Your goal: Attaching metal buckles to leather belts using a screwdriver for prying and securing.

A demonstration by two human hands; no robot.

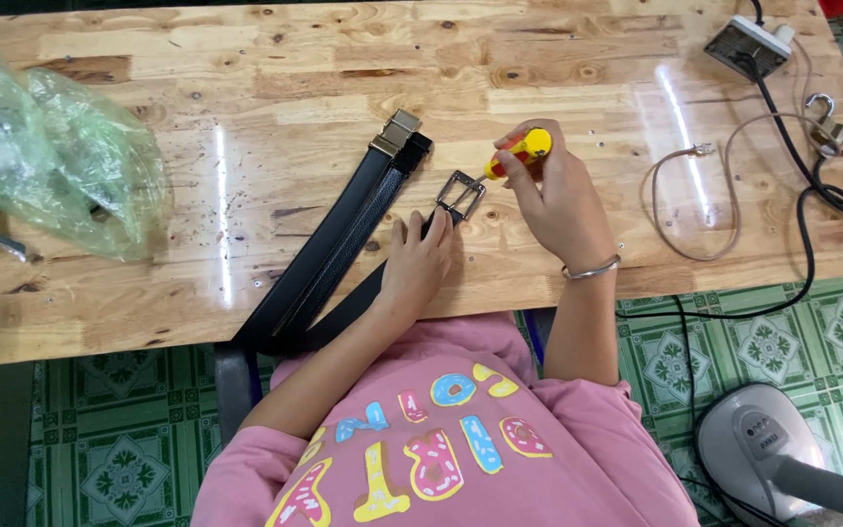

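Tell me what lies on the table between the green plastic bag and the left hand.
In the head view, two black belts lie side by side between the green plastic bag and the left hand, running diagonally over the table edge.

Bare tabletop (246, 88) lies open above and between the black belts (329, 244) and the green plastic bag (70, 156) at the left. Right of the right hand (558, 195), a looped brown cable (724, 195) and black cords (812, 195) clutter the way; a power adapter (745, 44) sits at the far corner
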